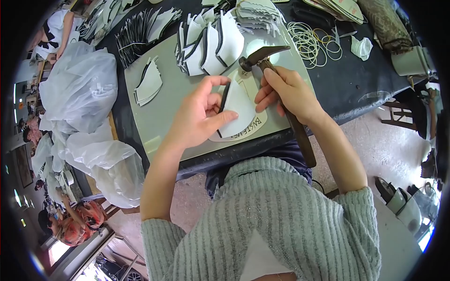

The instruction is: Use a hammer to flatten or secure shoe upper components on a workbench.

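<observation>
One dark worktop (pixel 344 75) spreads before us, and we take clock directions from the piece in our left hand. Two billowing plastic bags (pixel 79 84) sit at 9 o'clock. Under our work lies a grey-green board (pixel 159 114), and on it, at 11 o'clock, stands a heap of white pieces (pixel 211 47) edged in black. A banded bundle (pixel 133 44) at 10 o'clock shows much the same dark edging, so we judge that plenty of pieces already carry their strip. At 12 o'clock rests a stack of pale, jagged pieces (pixel 258 18) with no dark edging that we can see; those may be left over for us, though we cannot tell for sure. Our right hand (pixel 290 93) is closed loosely around the handle of a hammer (pixel 265 55), high up near the head, which sits at 1 o'clock and apart from the piece. Our left hand (pixel 199 112) pinches the white piece (pixel 239 110), thumb on its face, over a pale rounded card (pixel 260 120); whether the two touch, we cannot tell. Its black edge is in place along the left, so we would call this one partly done, with no hammer blow landing now. Smallest, a thin group of pieces (pixel 149 84) lies at 10 o'clock, perhaps our finished few.
</observation>
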Demonstrator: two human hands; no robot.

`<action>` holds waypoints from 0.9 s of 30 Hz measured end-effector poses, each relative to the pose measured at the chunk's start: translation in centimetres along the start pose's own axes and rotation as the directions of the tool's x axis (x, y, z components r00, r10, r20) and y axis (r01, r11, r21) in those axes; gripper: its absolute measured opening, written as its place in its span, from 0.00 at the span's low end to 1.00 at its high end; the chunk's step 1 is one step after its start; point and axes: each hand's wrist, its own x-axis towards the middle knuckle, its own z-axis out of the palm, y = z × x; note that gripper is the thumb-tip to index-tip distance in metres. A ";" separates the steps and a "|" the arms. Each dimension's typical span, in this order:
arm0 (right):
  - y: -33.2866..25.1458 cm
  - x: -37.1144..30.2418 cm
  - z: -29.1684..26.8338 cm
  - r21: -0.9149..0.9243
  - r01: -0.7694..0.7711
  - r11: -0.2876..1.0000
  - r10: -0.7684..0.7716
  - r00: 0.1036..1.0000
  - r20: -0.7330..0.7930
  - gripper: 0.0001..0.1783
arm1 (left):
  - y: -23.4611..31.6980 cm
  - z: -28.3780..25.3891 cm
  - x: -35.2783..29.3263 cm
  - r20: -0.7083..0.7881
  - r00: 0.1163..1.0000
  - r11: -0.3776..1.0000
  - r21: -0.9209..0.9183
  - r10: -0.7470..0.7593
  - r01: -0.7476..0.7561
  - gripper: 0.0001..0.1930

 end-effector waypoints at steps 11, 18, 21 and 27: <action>0.2 0.0 0.2 -0.009 0.026 1.000 -0.026 1.000 -0.008 0.21 | 1.3 -0.6 1.4 0.100 0.994 0.927 0.375 -0.033 -0.007 0.29; 0.0 -0.1 0.3 -0.014 0.028 1.000 -0.028 1.000 -0.009 0.20 | 0.7 -1.0 1.7 0.196 0.979 0.997 0.060 -0.055 0.045 0.27; 0.0 -0.1 0.4 -0.015 0.021 1.000 -0.021 1.000 -0.010 0.20 | 1.1 -0.9 1.7 0.200 0.977 0.997 0.021 -0.078 0.076 0.27; -0.1 -0.2 0.4 -0.029 0.026 0.999 -0.027 0.999 -0.017 0.20 | 1.0 -0.8 2.0 0.171 0.984 0.968 0.251 -0.045 0.001 0.26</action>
